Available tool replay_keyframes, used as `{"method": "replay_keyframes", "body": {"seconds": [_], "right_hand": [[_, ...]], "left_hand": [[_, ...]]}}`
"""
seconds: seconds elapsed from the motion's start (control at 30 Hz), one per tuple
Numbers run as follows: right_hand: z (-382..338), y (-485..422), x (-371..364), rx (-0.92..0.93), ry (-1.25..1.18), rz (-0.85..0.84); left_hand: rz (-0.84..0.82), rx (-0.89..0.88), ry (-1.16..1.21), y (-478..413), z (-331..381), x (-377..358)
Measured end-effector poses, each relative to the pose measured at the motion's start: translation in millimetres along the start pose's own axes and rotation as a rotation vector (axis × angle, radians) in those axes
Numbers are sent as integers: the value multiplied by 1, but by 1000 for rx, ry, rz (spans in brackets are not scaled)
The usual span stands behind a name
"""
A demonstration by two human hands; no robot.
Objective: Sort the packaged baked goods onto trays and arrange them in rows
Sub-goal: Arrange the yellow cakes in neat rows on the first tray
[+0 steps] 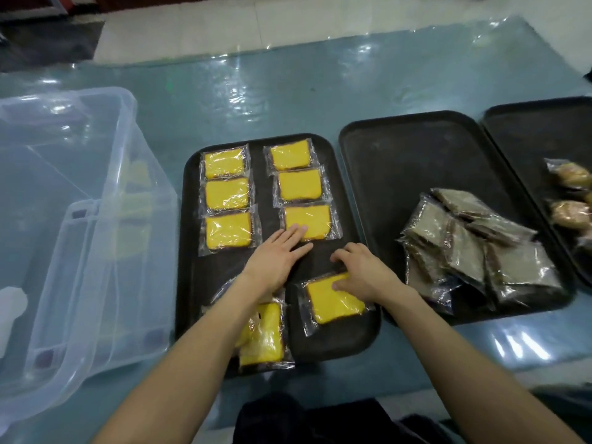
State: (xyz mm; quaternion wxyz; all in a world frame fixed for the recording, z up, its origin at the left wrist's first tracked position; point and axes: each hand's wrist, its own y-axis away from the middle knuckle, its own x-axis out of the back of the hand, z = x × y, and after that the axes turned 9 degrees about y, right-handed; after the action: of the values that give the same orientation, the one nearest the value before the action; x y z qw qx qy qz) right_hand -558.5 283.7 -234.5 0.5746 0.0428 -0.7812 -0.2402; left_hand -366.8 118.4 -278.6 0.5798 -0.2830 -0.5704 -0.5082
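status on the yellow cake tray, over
Left hand flat, fingertips on placed yellow cake pack. Right hand grips loose yellow cake pack, near end of black tray. Six rowed; unsorted pile near left corner, nothing blocking.

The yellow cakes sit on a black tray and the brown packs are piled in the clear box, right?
Not quite. The brown packs are piled on the middle black tray, not in the clear box. The head view shows it. The yellow cakes do sit on the left black tray.
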Motion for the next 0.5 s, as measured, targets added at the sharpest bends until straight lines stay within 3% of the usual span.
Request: {"method": "replay_keyframes", "body": {"seconds": [0.1, 0.27, 0.37, 0.5], "right_hand": [[5, 14, -5, 58, -67, 37], [22, 36, -35, 166, 121, 37], [27, 38, -43, 162, 92, 94], [15, 23, -41, 167, 30, 218]], "left_hand": [[10, 24, 22, -2, -2, 3], [4, 89, 51, -4, 9, 4], [5, 107, 94, -4, 14, 11], [222, 223, 344, 14, 21, 27]]}}
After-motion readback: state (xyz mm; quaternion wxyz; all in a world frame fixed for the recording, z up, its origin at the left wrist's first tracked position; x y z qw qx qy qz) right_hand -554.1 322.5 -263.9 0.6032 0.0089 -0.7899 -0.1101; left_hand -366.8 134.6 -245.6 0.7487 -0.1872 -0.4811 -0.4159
